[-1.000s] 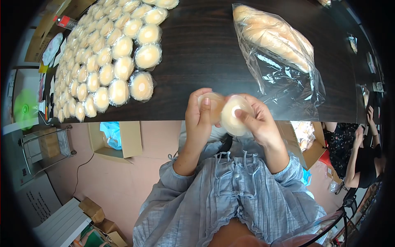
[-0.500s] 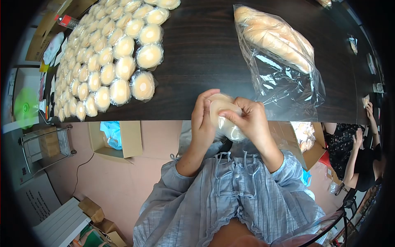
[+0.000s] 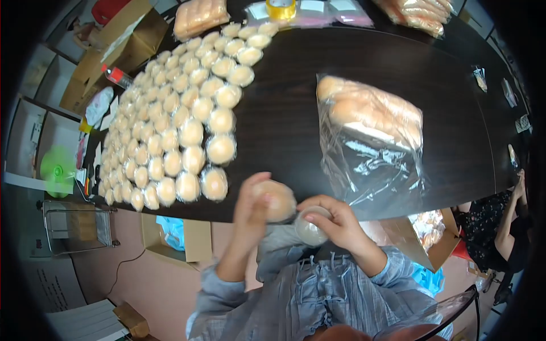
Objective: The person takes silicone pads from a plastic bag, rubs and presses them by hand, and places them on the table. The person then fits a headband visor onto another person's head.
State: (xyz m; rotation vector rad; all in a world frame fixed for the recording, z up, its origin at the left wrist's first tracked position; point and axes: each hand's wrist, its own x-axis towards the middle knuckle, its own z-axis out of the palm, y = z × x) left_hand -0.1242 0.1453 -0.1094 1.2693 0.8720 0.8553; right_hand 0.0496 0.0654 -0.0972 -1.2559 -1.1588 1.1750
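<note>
My left hand [image 3: 248, 213], blurred by motion, is closed on a round beige pad [image 3: 280, 200] with a paler centre, just over the table's near edge. Close beside it, my right hand [image 3: 345, 228] pinches a whitish, translucent round shell [image 3: 313, 229], thumb on top. To the left, similar beige pads [image 3: 220, 149] lie in rows, each in shiny clear film. A clear plastic bag [image 3: 369, 165] lies on the table beyond my right hand, with stacked beige rolls of pads [image 3: 378, 113] in its far end.
At the table's far side are more bagged stacks [image 3: 202, 18] and a roll of yellow tape [image 3: 281, 8]. Open cardboard boxes [image 3: 196, 241] stand below the near edge. A red-capped bottle [image 3: 116, 75] is at the left; another person's arm [image 3: 509, 213] shows at the right.
Both hands were together on the pad and shell; now they are apart, the pad in my left hand and the shell in my right. The view has tilted up, showing more of the table.
</note>
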